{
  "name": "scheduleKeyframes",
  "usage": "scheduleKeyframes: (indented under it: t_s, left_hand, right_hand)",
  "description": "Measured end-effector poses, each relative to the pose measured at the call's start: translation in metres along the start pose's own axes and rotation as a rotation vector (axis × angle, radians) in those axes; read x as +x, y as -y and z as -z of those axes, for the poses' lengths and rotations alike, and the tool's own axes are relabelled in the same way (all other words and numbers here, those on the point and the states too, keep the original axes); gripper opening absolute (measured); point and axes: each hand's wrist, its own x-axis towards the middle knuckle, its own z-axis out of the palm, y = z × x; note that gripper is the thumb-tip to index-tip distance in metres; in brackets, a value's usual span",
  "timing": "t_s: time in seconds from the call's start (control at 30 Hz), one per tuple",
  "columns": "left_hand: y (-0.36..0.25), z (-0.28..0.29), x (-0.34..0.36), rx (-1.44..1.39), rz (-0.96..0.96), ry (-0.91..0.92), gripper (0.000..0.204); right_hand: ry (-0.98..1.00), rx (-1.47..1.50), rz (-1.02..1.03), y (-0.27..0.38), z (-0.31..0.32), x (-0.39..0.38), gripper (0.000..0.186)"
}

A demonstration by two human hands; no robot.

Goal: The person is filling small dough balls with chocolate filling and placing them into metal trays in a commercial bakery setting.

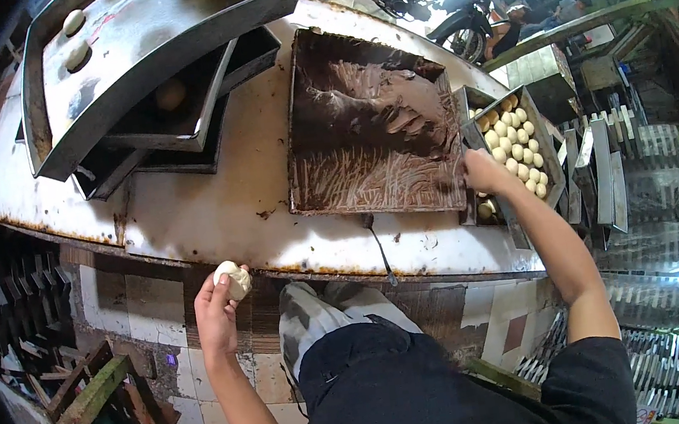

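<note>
My left hand (217, 307) grips a pale, soft dough ball (237, 280) near the table's front edge. My right hand (487, 173) is at the right rim of a metal tray (291, 159) smeared with thick brown paste (402, 102), its fingers curled; what they hold, if anything, is hidden. Just beside it, another metal tray (542, 136) holds several pale round balls (517, 136). A thin metal utensil (388, 265) lies at the front of the table, its upper end under the paste tray.
Stacked metal trays (164, 98), the top one with pale balls (78, 54), fill the table's (146, 223) left. Behind are motorbikes (453, 33) and a seated person (520, 24). Metal moulds (632, 176) crowd the right; wooden frames (84, 413) stand at lower left.
</note>
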Motion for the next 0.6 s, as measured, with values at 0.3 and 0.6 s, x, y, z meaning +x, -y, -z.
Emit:
scheduleKeyframes:
  t_s: [0.3, 0.6]
  left_hand:
    - [0.004, -0.015, -0.004, 0.040, 0.000, 0.080, 0.030]
    - [0.026, -0.130, -0.011, 0.286, -0.010, 0.364, 0.037]
  right_hand:
    - [-0.063, 0.108, -0.037, 0.085, -0.022, -0.056, 0.017]
    - [-0.224, 0.187, -0.098, 0.082, -0.039, -0.065, 0.017]
